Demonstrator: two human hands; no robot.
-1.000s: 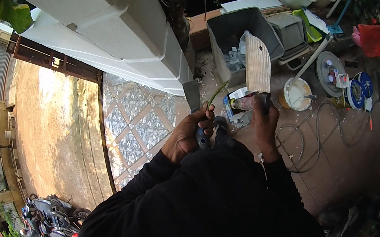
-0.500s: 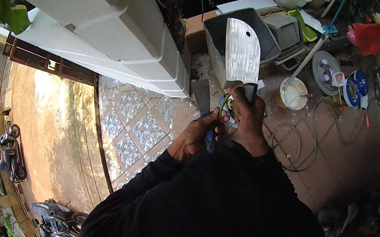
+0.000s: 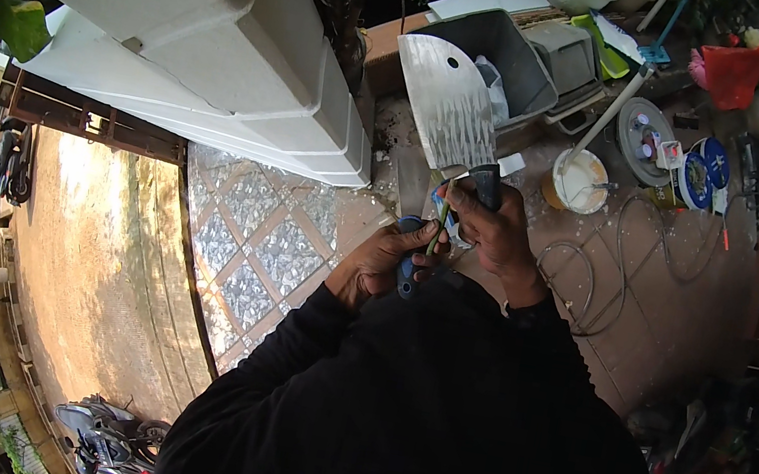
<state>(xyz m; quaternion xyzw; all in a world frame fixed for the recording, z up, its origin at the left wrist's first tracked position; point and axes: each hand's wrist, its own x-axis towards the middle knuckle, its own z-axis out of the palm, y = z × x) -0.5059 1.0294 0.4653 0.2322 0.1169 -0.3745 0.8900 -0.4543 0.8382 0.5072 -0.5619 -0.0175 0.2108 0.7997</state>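
A broad-bladed cleaver [image 3: 448, 107] with a hole near its far corner is in my right hand [image 3: 499, 238], whose fingers wrap its dark handle. Its blade points away and leans left. My left hand [image 3: 380, 263] is closed round the blue and black handle of a scraper [image 3: 406, 277]; the scraper's flat blade shows faintly beyond the fingers. A thin green stalk or strip [image 3: 441, 220] runs between both hands, pinched by the left fingers, with its upper end against the cleaver near the handle. The exact contact is partly hidden by my fingers.
Beyond the blade stands a grey bin [image 3: 529, 81]. To its right are a white-smeared bucket [image 3: 577, 183] with a stick, a round lid [image 3: 642, 139] and a coiled hose [image 3: 619, 289]. A white pillar [image 3: 228, 58] rises at left, near patterned tiles [image 3: 256, 246]. Motorbike [image 3: 105, 438] at lower left.
The cleaver's blade has tipped to the left, and both hands have shifted slightly. A rider on a motorbike has moved farther up along the road at left.
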